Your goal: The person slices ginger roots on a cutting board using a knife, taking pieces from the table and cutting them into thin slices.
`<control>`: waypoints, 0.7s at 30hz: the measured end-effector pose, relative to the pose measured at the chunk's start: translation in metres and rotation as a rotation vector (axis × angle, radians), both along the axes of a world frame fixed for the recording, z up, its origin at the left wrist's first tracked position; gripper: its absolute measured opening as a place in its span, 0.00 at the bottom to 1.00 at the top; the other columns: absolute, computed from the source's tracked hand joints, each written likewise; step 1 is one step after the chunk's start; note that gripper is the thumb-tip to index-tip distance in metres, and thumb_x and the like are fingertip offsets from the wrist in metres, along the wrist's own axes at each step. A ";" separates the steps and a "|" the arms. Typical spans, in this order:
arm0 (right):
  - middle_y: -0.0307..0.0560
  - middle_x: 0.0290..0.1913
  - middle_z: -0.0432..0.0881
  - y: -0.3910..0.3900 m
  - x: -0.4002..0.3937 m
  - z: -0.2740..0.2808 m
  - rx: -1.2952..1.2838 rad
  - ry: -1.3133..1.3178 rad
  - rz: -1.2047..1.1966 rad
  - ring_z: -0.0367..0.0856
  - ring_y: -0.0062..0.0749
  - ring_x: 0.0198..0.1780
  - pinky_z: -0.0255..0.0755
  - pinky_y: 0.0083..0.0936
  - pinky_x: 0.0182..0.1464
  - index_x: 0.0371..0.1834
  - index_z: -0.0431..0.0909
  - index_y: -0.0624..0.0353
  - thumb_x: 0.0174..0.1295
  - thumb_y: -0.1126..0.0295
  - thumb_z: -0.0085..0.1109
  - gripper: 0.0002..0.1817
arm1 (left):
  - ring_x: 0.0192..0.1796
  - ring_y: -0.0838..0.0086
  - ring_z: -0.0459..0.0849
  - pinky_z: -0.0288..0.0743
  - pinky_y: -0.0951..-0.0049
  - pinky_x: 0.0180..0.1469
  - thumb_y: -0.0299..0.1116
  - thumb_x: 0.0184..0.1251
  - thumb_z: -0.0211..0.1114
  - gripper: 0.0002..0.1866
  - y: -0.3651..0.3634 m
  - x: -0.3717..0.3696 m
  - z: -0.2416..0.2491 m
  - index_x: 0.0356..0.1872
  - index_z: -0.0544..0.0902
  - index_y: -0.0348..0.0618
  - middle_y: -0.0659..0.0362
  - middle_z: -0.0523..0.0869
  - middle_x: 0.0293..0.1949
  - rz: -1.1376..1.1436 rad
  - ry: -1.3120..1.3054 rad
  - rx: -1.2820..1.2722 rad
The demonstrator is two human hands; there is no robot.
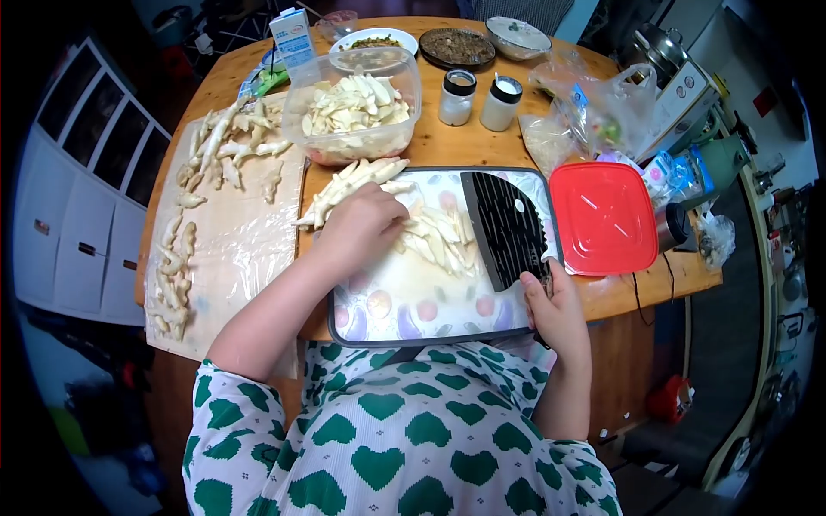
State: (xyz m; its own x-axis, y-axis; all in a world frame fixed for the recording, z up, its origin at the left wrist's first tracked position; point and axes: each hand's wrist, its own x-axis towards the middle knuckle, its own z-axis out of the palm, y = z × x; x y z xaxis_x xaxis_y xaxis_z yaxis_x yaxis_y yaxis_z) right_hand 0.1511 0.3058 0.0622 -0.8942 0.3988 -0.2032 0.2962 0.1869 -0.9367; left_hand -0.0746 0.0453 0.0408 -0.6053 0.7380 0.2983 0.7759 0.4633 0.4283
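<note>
My left hand (366,225) reaches over the upper left of the cutting board (370,318), its fingers curled down beside the pale sliced pieces (439,239); what lies under the fingertips is hidden. Long whitish peeled pieces (348,185) lie against that hand at the board's corner. At the board's right side my right hand (555,301) is wrapped round the handle of a wide black knife (506,228), whose blade lies flat or nearly flat over the board, to the right of the slices.
A clear tub (353,112) of slices stands behind the board. Knobbly roots (176,275) lie on plastic sheeting (241,249) at left. A red lid (604,219) sits right of the board. Two jars (501,105), dishes (456,47), a carton (293,39) and plastic bags (602,112) stand behind.
</note>
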 end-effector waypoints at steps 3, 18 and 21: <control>0.36 0.30 0.81 -0.003 0.002 0.002 0.014 -0.035 -0.003 0.76 0.15 0.29 0.69 0.20 0.31 0.54 0.81 0.64 0.83 0.66 0.67 0.11 | 0.46 0.69 0.91 0.84 0.66 0.51 0.25 0.70 0.78 0.10 -0.005 0.008 0.006 0.50 0.94 0.44 0.59 0.95 0.41 0.115 -0.265 0.149; 0.31 0.28 0.75 -0.009 -0.005 0.011 0.047 -0.005 0.041 0.70 0.13 0.28 0.65 0.19 0.30 0.55 0.80 0.65 0.83 0.68 0.67 0.11 | 0.45 0.70 0.89 0.85 0.68 0.52 0.26 0.78 0.73 0.17 -0.006 0.000 0.021 0.65 0.90 0.40 0.53 0.93 0.52 0.121 -0.517 0.078; 0.48 0.24 0.77 -0.019 -0.006 0.021 0.379 -0.005 0.159 0.73 0.30 0.26 0.71 0.30 0.32 0.45 0.80 0.64 0.79 0.66 0.71 0.12 | 0.43 0.66 0.88 0.84 0.66 0.49 0.23 0.71 0.76 0.13 -0.025 -0.002 0.017 0.54 0.91 0.40 0.52 0.88 0.47 0.185 -0.372 0.158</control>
State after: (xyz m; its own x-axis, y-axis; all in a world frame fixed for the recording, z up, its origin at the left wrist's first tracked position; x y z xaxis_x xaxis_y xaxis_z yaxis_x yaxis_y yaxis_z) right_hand 0.1446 0.2868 0.0829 -0.9503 0.3028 -0.0728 0.2398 0.5621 -0.7915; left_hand -0.0769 0.0207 0.0577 -0.8103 0.5702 0.1353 0.4657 0.4864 0.7393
